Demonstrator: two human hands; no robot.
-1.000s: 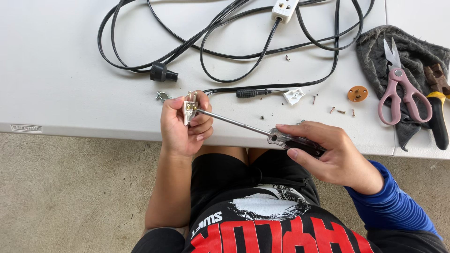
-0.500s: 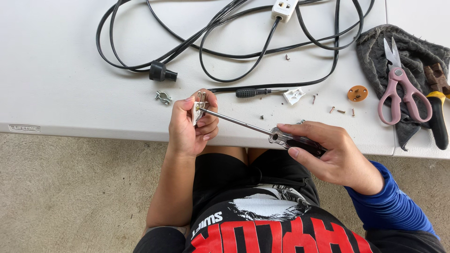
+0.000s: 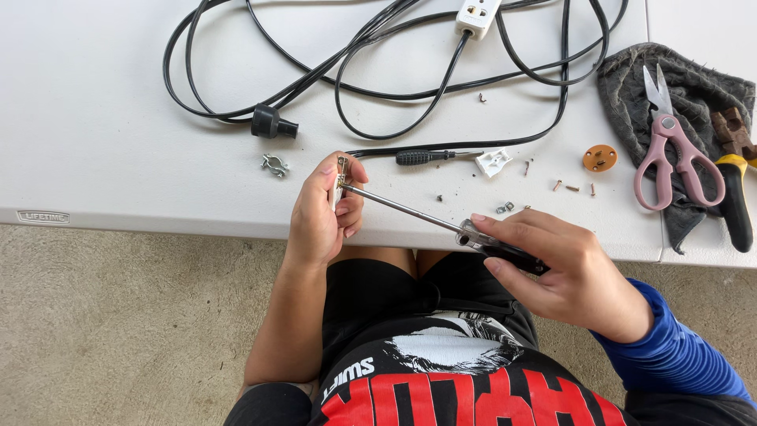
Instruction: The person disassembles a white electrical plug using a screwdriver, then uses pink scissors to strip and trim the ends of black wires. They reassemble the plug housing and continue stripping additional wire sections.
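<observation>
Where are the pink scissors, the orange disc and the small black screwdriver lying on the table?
Scissors (image 3: 680, 162): head view, on the pink handles.
Orange disc (image 3: 599, 158): head view, on its middle.
Black screwdriver (image 3: 422, 157): head view, on its black handle.

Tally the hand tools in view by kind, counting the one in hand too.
Screwdrivers: 2, one in the right hand with its shaft reaching the small part in the left hand, one black-handled screwdriver on the table
Pink-handled scissors: 1
Pliers on the grey cloth: 1
Total: 4
</observation>
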